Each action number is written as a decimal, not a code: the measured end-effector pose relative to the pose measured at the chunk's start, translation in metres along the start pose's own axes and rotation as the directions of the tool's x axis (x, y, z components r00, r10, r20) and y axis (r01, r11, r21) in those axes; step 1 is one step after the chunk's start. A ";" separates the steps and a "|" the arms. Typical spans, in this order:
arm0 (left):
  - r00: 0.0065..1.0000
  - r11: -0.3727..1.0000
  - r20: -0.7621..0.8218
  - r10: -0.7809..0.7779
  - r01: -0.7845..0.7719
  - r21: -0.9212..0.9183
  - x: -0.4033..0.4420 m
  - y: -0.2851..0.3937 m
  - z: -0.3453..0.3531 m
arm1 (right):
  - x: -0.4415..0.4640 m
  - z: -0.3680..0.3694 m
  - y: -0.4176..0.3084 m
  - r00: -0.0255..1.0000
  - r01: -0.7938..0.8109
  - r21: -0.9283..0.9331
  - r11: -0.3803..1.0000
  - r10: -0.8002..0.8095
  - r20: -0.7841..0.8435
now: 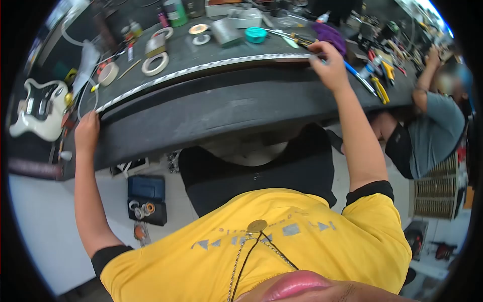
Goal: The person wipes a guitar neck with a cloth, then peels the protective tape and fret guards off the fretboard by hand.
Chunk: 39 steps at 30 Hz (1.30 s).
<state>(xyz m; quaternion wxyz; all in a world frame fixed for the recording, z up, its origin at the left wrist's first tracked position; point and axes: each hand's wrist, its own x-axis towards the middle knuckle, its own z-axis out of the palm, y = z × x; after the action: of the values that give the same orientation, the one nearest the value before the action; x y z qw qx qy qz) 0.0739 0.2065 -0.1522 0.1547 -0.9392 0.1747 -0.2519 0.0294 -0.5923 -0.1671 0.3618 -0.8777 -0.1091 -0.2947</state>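
A long silver-patterned strip (201, 67) spans the bench (201, 108) between the hands, its long axis running from one to the other; its material is hard to make out. The left hand (87, 132) holds the end nearer the body, the right hand (329, 66) pinches the farther end. A white guitar body (43, 121) lies left of the left hand; yellow-handled pliers (380, 90) lie right of the right.

There is room along the workbench front (211, 103) below the long pale strip (221, 63), but a tape roll (145, 67) and turquoise tub (255, 35) obstruct behind it, yellow-handled pliers (381, 91) to its right.
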 end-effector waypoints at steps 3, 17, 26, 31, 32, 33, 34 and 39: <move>0.996 0.998 -0.082 -0.035 0.039 0.055 -0.008 0.014 0.005 | -0.020 -0.001 -0.014 0.994 0.106 -0.166 0.980 -0.107 0.005; 0.957 0.972 -0.202 -0.208 0.226 0.069 -0.027 0.030 0.028 | -0.009 -0.040 0.006 0.972 -0.115 -0.084 0.990 0.129 0.196; 0.975 0.971 -0.126 -0.181 0.197 0.133 -0.022 0.020 0.030 | 0.041 -0.059 0.001 0.627 0.731 -0.329 0.597 -0.398 0.670; 0.976 0.975 -0.133 -0.173 0.189 0.119 -0.026 0.016 0.036 | 0.056 -0.058 0.001 0.506 0.815 -0.230 0.533 -0.459 0.731; 0.977 0.974 -0.128 -0.174 0.189 0.123 -0.026 0.015 0.036 | 0.058 -0.058 -0.001 0.497 0.814 -0.222 0.537 -0.447 0.744; 0.978 0.974 -0.121 -0.172 0.187 0.127 -0.027 0.015 0.036 | 0.061 -0.059 -0.002 0.490 0.812 -0.215 0.543 -0.433 0.757; 0.981 0.974 -0.114 -0.159 0.175 0.145 -0.026 0.013 0.036 | 0.061 -0.059 -0.003 0.484 0.807 -0.208 0.552 -0.418 0.769; 0.980 0.977 -0.138 -0.145 0.164 0.138 -0.026 0.013 0.042 | 0.065 -0.056 -0.002 0.509 0.736 -0.211 0.643 -0.320 0.799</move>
<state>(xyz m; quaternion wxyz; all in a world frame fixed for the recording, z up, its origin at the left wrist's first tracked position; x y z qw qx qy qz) 0.0715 0.2142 -0.2024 0.1926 -0.9179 0.0911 -0.3349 0.0556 -0.6315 -0.0954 -0.0791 -0.8991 -0.4269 -0.0567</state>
